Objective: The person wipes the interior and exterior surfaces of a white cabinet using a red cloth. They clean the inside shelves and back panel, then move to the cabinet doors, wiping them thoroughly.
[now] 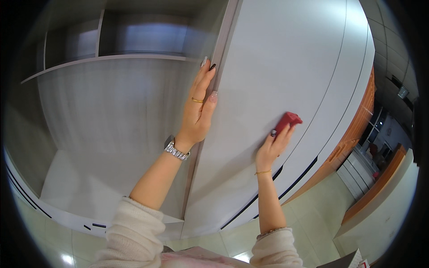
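My left hand [198, 100] rests along the wooden edge [219, 50] of a tall cabinet's side panel, its fingers pointing up and holding nothing. A watch with a metal band [177, 150] is on that wrist. Over to the right, my right hand [273, 147] grips a folded red cloth [285, 123] and presses it against a smooth white cabinet door [268, 77]. Part of the cloth is hidden under the fingers.
Left of the panel is an open cabinet bay with a shelf [134, 57] and a white base [83, 181]. Long black handles [298, 177] run along the doors at right. Pale floor tiles [301, 214] lie below. An orange-edged counter [372, 187] stands at far right.
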`<state>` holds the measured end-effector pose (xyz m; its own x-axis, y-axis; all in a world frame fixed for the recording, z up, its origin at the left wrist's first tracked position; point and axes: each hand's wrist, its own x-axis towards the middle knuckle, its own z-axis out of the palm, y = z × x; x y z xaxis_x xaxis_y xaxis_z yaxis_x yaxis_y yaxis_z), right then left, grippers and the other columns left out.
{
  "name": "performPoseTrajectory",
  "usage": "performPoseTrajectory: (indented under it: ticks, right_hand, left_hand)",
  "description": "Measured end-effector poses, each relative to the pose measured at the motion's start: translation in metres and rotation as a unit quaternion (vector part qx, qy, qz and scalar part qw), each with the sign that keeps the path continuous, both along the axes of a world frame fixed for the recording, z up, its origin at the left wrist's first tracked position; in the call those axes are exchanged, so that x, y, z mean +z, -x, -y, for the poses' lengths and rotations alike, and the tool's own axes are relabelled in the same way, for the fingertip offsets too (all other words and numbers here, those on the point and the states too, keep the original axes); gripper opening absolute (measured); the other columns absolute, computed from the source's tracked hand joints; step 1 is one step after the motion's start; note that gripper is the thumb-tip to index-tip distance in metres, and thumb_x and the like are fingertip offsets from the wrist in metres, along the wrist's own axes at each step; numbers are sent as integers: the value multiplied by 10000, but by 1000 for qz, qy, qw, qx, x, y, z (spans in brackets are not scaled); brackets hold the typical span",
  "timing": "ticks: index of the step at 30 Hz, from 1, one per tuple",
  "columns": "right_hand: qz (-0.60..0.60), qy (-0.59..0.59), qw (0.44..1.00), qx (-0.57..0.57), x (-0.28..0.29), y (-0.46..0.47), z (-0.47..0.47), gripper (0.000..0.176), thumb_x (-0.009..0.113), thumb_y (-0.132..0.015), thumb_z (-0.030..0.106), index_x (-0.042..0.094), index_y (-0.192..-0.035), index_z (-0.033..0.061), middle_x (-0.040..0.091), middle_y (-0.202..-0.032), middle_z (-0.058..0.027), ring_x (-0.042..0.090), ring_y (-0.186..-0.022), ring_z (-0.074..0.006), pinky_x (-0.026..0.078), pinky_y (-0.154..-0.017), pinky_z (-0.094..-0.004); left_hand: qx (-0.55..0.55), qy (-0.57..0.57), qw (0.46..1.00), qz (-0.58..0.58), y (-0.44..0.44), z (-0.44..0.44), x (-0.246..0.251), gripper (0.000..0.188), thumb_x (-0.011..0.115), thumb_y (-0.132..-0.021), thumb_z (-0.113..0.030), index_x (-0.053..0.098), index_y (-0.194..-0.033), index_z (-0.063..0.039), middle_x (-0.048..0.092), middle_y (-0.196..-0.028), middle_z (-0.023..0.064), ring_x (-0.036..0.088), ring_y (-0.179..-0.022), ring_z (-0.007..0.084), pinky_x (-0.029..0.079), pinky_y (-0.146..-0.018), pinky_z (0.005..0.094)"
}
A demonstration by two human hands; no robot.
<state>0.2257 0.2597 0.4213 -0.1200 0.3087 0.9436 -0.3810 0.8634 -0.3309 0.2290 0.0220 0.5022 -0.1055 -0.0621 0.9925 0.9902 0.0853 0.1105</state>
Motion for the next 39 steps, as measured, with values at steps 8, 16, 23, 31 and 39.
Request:
performPoseTrajectory:
  ticks: [8,16,23,31,39]
  right_hand:
    - [-20,-292,956,27,-26,-30,87,519,570,-771,123,545,-1286,56,384,-1445,-264,370,-1330,-453,248,-1051,-609]
    - [-10,-249,968,12,-25,-22,55,519,528,-796,76,527,-1312,20,371,-1452,-263,356,-1341,-433,233,-1070,-606]
    - [-2,16,1000,17,-21,9,-46,546,426,-949,134,294,-1453,-29,227,-1532,-249,218,-1421,-396,181,-1150,-470]
    - [64,249,966,27,-60,16,-89,559,343,-1004,202,179,-1498,-4,113,-1578,-214,153,-1446,-367,136,-1167,-449]
    - [9,33,999,41,-38,-3,-5,584,452,-909,91,296,-1460,-23,196,-1543,-264,199,-1428,-403,163,-1149,-471]
  left_hand:
    - [-16,-4,1000,1,2,-2,0,490,406,-953,-79,381,-1441,-31,247,-1569,147,214,-1456,298,190,-1162,398]
    - [7,8,1000,-4,1,-1,0,477,416,-957,-103,401,-1429,-35,243,-1569,152,216,-1454,306,183,-1164,407]
    - [-11,6,1000,-2,1,-1,0,478,416,-960,-106,395,-1433,-41,227,-1576,144,202,-1460,300,181,-1166,409]
    - [-13,3,1000,-4,2,0,-1,478,420,-956,-96,398,-1431,-43,231,-1575,142,204,-1460,296,186,-1165,412]
    - [1,5,1000,-9,1,0,-1,468,462,-972,-156,413,-1424,-43,234,-1572,149,208,-1458,307,188,-1164,419]
